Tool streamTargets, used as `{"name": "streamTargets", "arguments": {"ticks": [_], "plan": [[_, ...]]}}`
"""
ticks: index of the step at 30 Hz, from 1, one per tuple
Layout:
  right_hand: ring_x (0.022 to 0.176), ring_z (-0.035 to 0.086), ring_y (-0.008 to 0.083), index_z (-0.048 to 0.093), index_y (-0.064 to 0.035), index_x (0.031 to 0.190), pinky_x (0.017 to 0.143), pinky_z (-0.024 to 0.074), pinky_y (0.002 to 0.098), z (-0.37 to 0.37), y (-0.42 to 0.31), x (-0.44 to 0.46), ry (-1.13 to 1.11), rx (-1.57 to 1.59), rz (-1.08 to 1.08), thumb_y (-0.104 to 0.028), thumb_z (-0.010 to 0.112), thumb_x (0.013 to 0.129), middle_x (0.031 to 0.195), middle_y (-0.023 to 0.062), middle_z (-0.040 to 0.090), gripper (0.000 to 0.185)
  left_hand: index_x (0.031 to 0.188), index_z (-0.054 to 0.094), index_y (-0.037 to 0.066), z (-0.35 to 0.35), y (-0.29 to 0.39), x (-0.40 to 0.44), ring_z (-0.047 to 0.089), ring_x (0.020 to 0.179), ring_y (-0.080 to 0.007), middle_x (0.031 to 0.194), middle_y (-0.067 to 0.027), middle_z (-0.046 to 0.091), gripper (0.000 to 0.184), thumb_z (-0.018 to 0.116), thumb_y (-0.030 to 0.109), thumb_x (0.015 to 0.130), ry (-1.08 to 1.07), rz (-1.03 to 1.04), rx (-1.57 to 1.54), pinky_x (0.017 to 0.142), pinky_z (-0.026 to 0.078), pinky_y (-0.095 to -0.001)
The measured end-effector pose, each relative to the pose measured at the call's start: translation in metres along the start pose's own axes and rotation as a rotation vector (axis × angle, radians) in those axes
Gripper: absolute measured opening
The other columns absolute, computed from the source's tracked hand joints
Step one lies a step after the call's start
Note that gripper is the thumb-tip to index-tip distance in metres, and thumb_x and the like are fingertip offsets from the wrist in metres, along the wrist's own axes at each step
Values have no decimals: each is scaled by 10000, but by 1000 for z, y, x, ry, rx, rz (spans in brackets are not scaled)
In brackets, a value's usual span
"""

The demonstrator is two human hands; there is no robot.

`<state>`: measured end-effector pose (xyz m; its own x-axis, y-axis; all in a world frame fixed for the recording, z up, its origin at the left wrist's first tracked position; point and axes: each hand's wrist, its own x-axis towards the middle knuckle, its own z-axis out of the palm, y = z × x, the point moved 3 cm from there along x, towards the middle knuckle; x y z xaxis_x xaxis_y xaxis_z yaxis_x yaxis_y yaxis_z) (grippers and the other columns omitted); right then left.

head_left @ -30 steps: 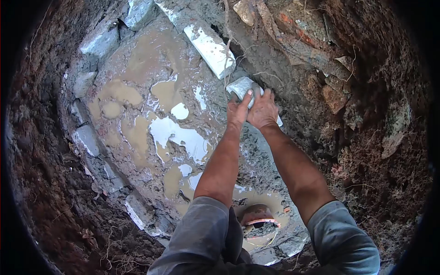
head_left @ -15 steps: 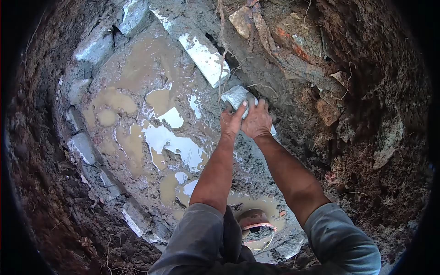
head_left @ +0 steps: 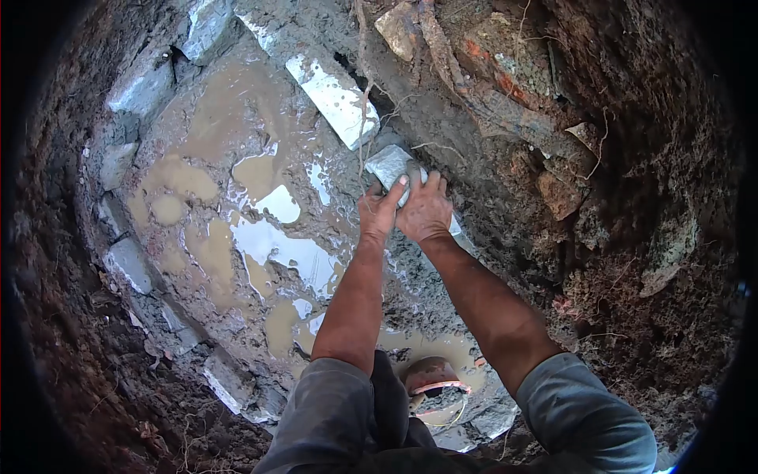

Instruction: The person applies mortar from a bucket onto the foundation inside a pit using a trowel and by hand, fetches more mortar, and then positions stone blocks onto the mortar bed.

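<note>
A grey, mud-coated block [head_left: 388, 164] lies at the right edge of the muddy floor, just below a longer pale block [head_left: 335, 99]. My left hand [head_left: 380, 208] grips its lower left side, with the thumb pointing up along it. Beside it, my right hand [head_left: 426, 207] has its fingers bent over the block's right part. Both hands nearly touch, and they hide the lower part of the block. Another pale edge shows just right of my right hand.
Muddy water [head_left: 276, 245] stands in puddles left of my arms. A curved row of blocks [head_left: 130, 265] lines the left side. Roots [head_left: 363, 71] hang near the pale block. Below my arms sits a reddish round container [head_left: 433, 373]. Rough earth walls surround the pit.
The whole view has shifted, so the scene and hands appear further left. Both hands remain on the block, with little visible change in their grip.
</note>
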<state>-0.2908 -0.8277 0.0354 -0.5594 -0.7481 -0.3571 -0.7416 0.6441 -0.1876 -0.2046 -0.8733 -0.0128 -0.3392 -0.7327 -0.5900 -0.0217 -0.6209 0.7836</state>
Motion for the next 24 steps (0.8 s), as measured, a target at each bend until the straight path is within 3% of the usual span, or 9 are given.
{"name": "streamTargets", "arguments": {"ticks": [7,10,14,15,18,19,22,23,24], "plan": [[1093,439,393,366,-128,1309,807,503,469,-9,-4,0,-31,46,10,-223,622,734,1107,185,413,637,1044,619,-86,0,-1,4,588,838,-150,973,-103,653,466,753,276,782,-80,-35,-40,745,489,-293],[1093,439,395,361,-127,1312,837,489,466,-2,0,3,-13,49,23,-232,604,753,1110,192,412,619,1012,662,-38,6,-4,5,575,802,-123,930,-63,661,464,728,364,790,-11,38,-42,735,465,-278],[1091,446,395,363,-119,1318,867,470,465,-9,0,0,-23,63,22,-262,578,789,1133,197,411,589,1058,645,-45,4,-5,3,584,865,-149,970,-81,661,550,744,410,765,-18,-33,32,796,459,-283],[1135,422,407,321,-136,1357,872,471,473,-11,0,1,-57,82,36,-255,607,777,1176,205,396,657,1192,559,-64,2,-6,8,556,1002,-191,1120,-127,617,710,745,460,750,-22,-46,171,884,430,-297],[1242,342,429,213,-158,1427,911,459,487,-22,-1,-12,-51,73,-15,-253,674,746,1291,220,343,828,1340,402,-74,-1,3,-6,478,1183,-250,1297,-189,508,907,729,523,741,65,-102,367,990,371,-316],[1325,244,433,101,-176,1469,988,402,510,-31,-2,-23,-72,53,-20,-253,731,712,1392,219,263,987,1420,247,-66,-7,9,-17,383,1297,-287,1400,-220,401,982,680,541,781,92,-259,505,1050,320,-328],[1358,195,426,50,-176,1478,1048,334,527,-51,9,-78,-38,103,0,-282,750,701,1444,209,211,1052,1349,386,-66,-37,-20,-32,494,1207,-354,1297,-253,504,908,657,580,771,57,32,238,1000,390,-367],[1350,232,405,72,-172,1475,1078,298,504,-61,13,-104,-150,131,98,-304,730,723,1444,215,217,1008,1329,403,-80,-43,-12,-55,499,1202,-350,1290,-254,511,859,635,555,799,122,104,472,1000,391,-356],[1347,245,394,82,-152,1473,1078,306,480,-66,22,-140,-191,206,144,-318,716,737,1442,221,226,985,1322,418,-73,-56,-21,-77,505,1197,-347,1282,-249,519,840,636,547,800,125,36,507,998,393,-354]]}}
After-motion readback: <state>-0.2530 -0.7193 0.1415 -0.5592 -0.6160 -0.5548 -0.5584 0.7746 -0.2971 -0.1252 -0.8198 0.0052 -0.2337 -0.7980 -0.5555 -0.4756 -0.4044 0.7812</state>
